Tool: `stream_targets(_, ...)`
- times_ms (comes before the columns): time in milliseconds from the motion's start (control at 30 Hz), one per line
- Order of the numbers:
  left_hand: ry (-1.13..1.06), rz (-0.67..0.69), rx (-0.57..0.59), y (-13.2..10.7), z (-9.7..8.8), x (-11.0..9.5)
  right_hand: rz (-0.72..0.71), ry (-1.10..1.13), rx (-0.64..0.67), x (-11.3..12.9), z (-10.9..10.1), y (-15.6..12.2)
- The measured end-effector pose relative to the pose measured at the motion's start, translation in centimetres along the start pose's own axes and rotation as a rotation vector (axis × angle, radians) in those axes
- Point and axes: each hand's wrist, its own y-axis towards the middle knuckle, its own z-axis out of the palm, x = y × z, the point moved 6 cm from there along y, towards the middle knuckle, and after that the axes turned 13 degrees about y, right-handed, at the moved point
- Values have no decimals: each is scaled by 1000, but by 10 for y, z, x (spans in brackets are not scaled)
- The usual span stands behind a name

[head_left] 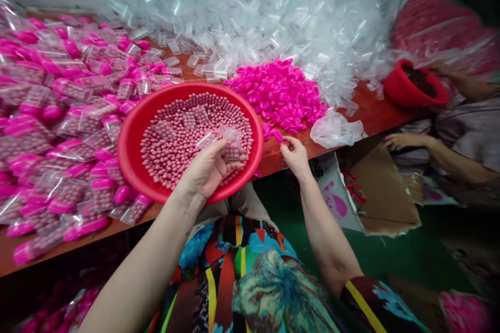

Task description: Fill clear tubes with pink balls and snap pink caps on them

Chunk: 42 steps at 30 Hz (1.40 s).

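Over a red basin of small pink beads, my left hand is closed around a clear plastic container with pink beads inside. Other clear containers lie among the beads. My right hand is at the table edge beside the basin, thumb and forefinger pinched on a bright pink cap. Just beyond it is a heap of matching pink caps.
Bead-filled containers with pink caps cover the table's left side. Empty clear containers are piled at the back. A crumpled plastic bag sits right, above an open cardboard box. At far right, a co-worker's hand is near a red bowl.
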Motion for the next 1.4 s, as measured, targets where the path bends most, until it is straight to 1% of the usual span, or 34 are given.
stream_targets(67, 18, 16, 7, -1, 1, -1, -71, 143, 5, 27, -5, -5)
stream_targets(133, 21, 32, 25, -1, 3, -1, -201, 286, 17, 63, -9, -12)
stream_targets(167, 13, 33, 32, -1, 4, -1, -268, 321, 18, 81, -11, -16)
stream_targets(267, -36, 7, 42, 1, 4, 1, -410, 304, 45, 125, -6, -25)
stream_targets(333, -60, -9, 47, 1, 4, 2, -473, 264, 61, 142, 3, -27)
stream_targets(400, -71, 3, 19, -1, 2, 1, -477, 245, 53, 148, 13, -21)
stream_targets(500, -73, 47, -95, -8, -10, -4, -358, 230, 84, 147, 31, 0)
stream_targets(533, -71, 66, -138, -11, -16, -6, -332, 213, 119, 149, 38, 7)
stream_targets(600, -67, 111, -213, -17, -28, -12, -344, 136, 246, 158, 56, 22)
stream_targets(667, -69, 156, -273, -21, -41, -18, -386, -39, 406, 170, 77, 32)
stream_targets(733, -74, 177, -308, -24, -51, -21, -384, -312, 522, 177, 98, 42)
stream_targets(800, -73, 178, -329, -26, -58, -20, -364, -564, 555, 181, 114, 52)
stream_targets(833, -69, 173, -340, -27, -60, -19, -359, -642, 556, 183, 120, 56)
stream_targets(900, -63, 160, -355, -28, -62, -17, -361, -713, 564, 188, 131, 60)
stream_targets(1000, -72, 154, -344, -28, -61, -15, -363, -739, 586, 189, 142, 61)
stream_targets(1067, -84, 156, -320, -28, -60, -16, -374, -755, 603, 188, 145, 59)
stream_targets(1267, -139, 152, -259, -27, -60, -17, -410, -792, 649, 184, 144, 54)
stream_targets(1400, -146, 136, -273, -28, -62, -17, -415, -813, 659, 184, 144, 54)
